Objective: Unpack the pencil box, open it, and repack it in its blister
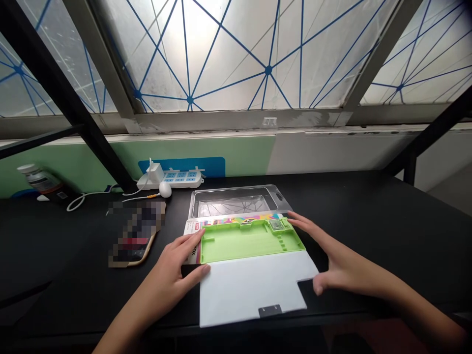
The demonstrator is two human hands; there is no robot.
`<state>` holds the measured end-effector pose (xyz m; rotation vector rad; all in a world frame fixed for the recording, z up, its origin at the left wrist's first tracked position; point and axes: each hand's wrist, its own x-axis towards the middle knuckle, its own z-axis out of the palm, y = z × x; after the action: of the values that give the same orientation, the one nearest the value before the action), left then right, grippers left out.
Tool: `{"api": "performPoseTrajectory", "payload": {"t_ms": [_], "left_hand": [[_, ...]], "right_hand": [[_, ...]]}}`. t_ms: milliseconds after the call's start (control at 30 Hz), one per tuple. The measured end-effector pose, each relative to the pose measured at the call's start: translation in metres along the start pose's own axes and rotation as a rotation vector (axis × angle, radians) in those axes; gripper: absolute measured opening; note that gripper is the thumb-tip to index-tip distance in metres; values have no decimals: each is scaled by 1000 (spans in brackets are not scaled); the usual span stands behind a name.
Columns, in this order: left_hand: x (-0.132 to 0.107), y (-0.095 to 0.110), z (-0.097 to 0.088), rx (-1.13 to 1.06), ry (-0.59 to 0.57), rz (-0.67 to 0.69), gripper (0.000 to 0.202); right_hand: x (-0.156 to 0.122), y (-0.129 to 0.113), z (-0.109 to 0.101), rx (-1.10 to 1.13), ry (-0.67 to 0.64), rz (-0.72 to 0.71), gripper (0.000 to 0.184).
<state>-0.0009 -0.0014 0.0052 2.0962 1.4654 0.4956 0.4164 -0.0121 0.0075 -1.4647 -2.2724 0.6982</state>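
Observation:
A light-green plastic pencil case (239,244) lies open in front of me, with shallow walls and a small clear window in its far right corner. Its white lid (254,290) is folded down toward me, with a cut-out at its near edge. My left hand (180,263) rests at the case's left side, fingers stretched along the edge and thumb tip at the lid's left edge. At the far right corner, my right hand (328,255) touches the case with its fingertips; its thumb is spread away beside the lid. Under the case shows a colourful printed card (192,227).
Behind the case lies a clear plastic package shell (236,201). A phone (138,241), partly blurred, lies left. Further back are a white power strip (180,178) with plugged-in cables, a round white object (165,189) and a tipped bottle (46,184). Black metal bars (73,108) slant upward.

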Motion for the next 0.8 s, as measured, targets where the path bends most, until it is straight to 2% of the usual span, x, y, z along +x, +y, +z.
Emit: {"api": "performPoseTrajectory", "payload": {"t_ms": [67,133,167,333,500,567,700,800], "left_hand": [[0,-1,0,4,1,11,66],[0,-2,1,3,13,16,63],[0,-2,1,3,23,19,60],[-1,-8,2,-29,55,63,55],[-4,-15,4,-72,81,109,64],[-3,-15,5,-98,90,119,67],[-2,-14,7,-104,87,121,72],[-4,-13,8,-67,114,136,76]], "right_hand": [[0,6,4,-2,-35,4,129],[0,6,7,13,-42,4,130],[0,6,7,32,-32,8,126],[3,3,6,156,82,7,80],[9,2,5,227,160,-18,61],[10,2,7,209,163,0,62],[8,2,14,88,171,41,81],[8,-1,16,96,176,24,79]]}}
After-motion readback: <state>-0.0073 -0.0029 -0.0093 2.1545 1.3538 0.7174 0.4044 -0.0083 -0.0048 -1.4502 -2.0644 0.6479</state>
